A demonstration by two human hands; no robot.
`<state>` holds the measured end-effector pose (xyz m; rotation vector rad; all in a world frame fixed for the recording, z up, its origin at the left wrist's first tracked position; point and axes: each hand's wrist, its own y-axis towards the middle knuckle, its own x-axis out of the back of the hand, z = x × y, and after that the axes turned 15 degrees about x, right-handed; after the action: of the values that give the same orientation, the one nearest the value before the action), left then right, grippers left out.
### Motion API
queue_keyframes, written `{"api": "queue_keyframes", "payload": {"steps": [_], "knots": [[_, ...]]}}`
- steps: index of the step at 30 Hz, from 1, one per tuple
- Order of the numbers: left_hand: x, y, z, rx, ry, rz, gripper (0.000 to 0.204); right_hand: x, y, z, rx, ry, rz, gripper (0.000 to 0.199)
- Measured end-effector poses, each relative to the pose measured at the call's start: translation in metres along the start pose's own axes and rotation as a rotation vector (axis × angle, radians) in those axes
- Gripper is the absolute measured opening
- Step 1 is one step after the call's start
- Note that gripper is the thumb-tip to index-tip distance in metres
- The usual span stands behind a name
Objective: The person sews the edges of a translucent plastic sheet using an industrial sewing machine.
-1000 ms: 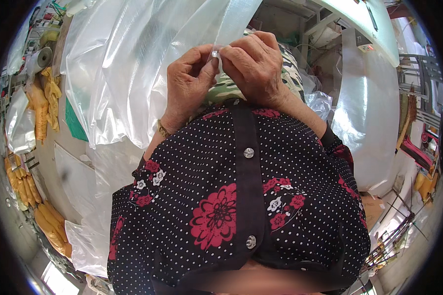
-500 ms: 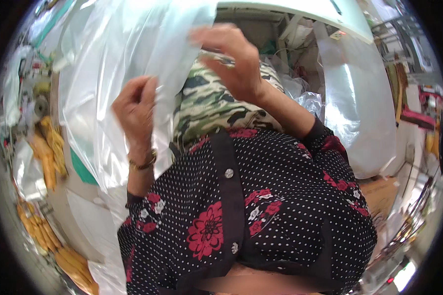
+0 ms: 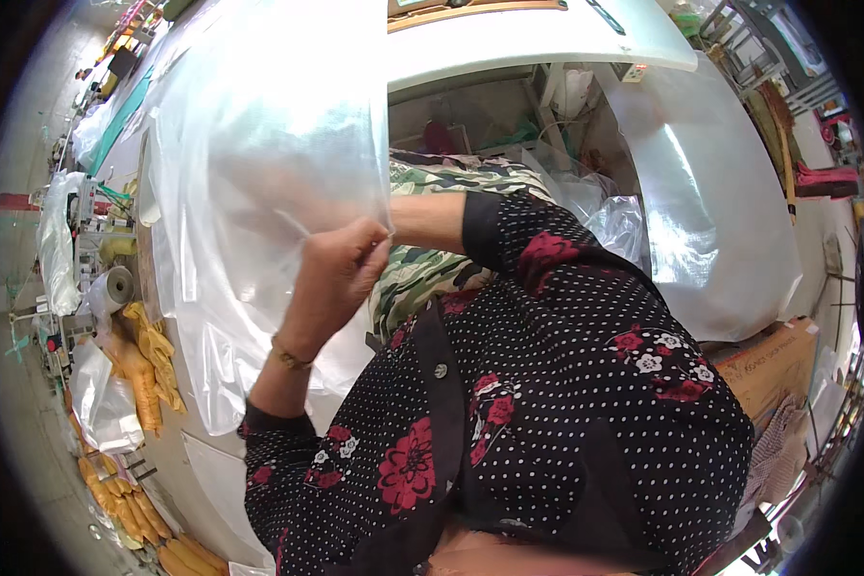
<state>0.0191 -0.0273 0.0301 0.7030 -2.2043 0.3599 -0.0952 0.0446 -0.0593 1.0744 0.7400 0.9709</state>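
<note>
A large sheet of clear plastic film [image 3: 259, 106] hangs from the table in front of me and drapes down on the left. My left hand [image 3: 338, 274], a gold band at its wrist, is closed with thumb and fingers pinching the film near its right edge. Behind that film is my right hand [image 3: 283, 197], a blurred shape seen through the plastic. Its forearm crosses leftward past the film's edge. Whether those fingers grip anything is hidden. Camouflage-patterned cloth [image 3: 422, 274] covers my lap below both hands.
Ahead is a white tabletop [image 3: 538, 38] with a wooden strip [image 3: 480, 13] on it. More plastic film [image 3: 701, 211] hangs on the right, above a cardboard box [image 3: 768, 360]. Yellow-orange gloves [image 3: 142, 379] and a grey roll [image 3: 117, 285] lie to the left.
My left hand has moved right and closed on the film's edge. My right hand has swung down and left, behind the film, which now hangs straighter.
</note>
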Motion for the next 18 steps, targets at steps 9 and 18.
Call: {"api": "queue_keyframes", "payload": {"steps": [9,18], "knots": [[-0.115,0.028,0.111,0.123,-0.077,-0.425,0.01,0.182,-0.089,0.022,-0.636,-0.249,1.237,0.026],[-0.115,0.035,0.107,0.601,-0.982,-0.012,0.012,0.217,-0.021,0.048,0.336,-0.499,1.183,0.017]]}}
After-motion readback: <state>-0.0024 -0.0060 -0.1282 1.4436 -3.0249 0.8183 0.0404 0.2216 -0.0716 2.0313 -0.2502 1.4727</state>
